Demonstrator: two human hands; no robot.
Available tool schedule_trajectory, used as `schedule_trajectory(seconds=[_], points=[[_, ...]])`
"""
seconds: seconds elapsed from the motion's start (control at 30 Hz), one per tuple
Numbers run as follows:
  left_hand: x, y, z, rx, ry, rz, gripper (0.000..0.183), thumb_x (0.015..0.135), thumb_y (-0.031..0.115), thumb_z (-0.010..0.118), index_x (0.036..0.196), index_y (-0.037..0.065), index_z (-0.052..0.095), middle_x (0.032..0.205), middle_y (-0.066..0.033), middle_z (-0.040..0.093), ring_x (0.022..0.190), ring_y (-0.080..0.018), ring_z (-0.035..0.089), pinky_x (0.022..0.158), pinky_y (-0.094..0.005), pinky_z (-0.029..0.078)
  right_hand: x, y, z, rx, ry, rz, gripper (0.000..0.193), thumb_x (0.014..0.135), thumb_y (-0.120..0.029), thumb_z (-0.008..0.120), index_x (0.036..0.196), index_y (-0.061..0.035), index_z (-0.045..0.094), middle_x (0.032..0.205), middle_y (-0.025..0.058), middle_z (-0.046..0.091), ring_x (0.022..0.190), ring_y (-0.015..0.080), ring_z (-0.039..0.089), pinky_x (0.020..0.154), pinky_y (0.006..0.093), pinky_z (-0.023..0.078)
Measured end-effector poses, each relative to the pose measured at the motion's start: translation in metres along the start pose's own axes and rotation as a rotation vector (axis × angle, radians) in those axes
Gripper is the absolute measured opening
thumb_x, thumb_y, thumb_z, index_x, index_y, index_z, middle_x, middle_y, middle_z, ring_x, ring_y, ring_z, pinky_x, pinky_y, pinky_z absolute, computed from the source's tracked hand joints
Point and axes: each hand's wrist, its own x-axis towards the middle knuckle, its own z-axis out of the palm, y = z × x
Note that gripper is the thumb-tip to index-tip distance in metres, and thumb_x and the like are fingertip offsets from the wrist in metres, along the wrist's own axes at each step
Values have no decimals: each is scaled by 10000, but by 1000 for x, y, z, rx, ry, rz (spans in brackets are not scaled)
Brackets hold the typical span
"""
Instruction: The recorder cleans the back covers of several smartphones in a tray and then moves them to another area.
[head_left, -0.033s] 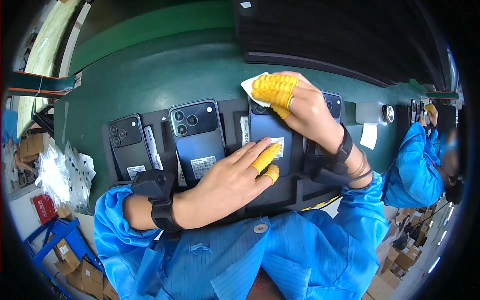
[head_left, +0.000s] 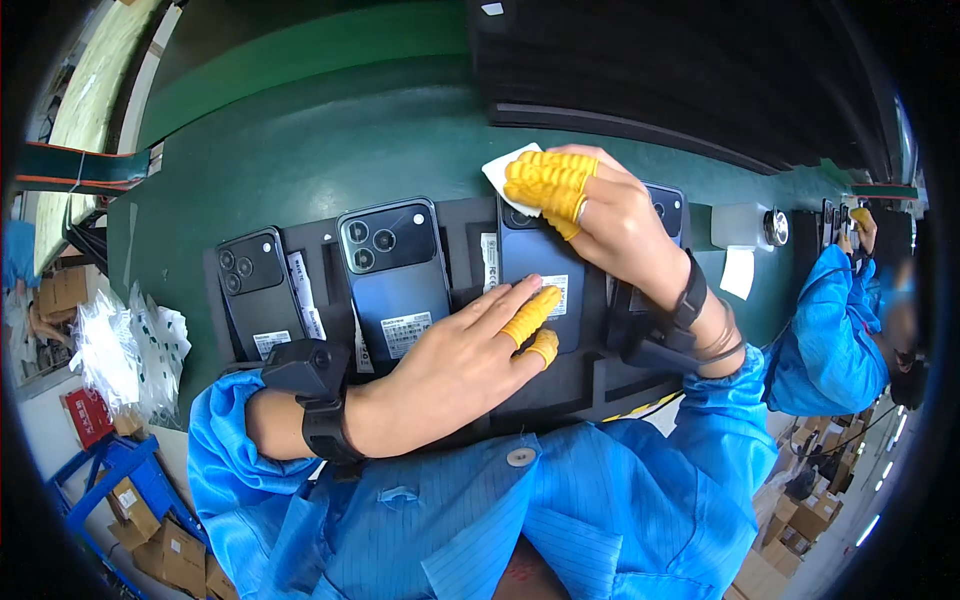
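Several smartphones lie back up in a row in a black foam tray (head_left: 463, 225). My right hand (head_left: 625, 225), with yellow finger cots, pinches a folded white wipe (head_left: 497, 176) against the camera end of a dark blue phone (head_left: 530, 255). The hand covers most of that phone's camera area. My left hand (head_left: 445, 360) lies with fingers stretched over the same phone's lower part, beside its white label (head_left: 553, 288); two of its fingers wear yellow cots. Left of it are another blue phone (head_left: 408, 288) and a dark grey phone (head_left: 252, 298). My right arm partly hides a further phone (head_left: 668, 212).
The tray rests on a green tabletop (head_left: 290, 130). Beyond it stands a black panel (head_left: 650, 80). A clear container with a metal top (head_left: 740, 226) and white paper (head_left: 738, 272) sit to the right, near a co-worker's blue sleeve (head_left: 825, 335). Clear plastic bags (head_left: 125, 350) hang at left.
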Motion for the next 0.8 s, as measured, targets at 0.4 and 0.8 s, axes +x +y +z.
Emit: schedule_trajectory(seconds=[0.4, 0.8], points=[[1, -1, -1, -22, 4, -20, 292, 745, 122, 576, 1027, 46, 598, 1246, -244, 499, 1230, -347, 460, 1009, -383, 413, -18, 0, -2, 144, -94, -175, 97, 644, -63, 685, 676, 15, 637, 756, 138, 644, 741, 266, 646, 876, 415, 505], [1, -1, -1, 2, 0, 9, 272, 747, 117, 573, 1009, 50, 606, 1225, -249, 519, 1243, -343, 453, 1029, -394, 394, 0, 4, 0, 50, -110, -56, 213, 692, -37, 722, 893, 12, 672, 878, 139, 679, 926, 296, 649, 917, 402, 486]])
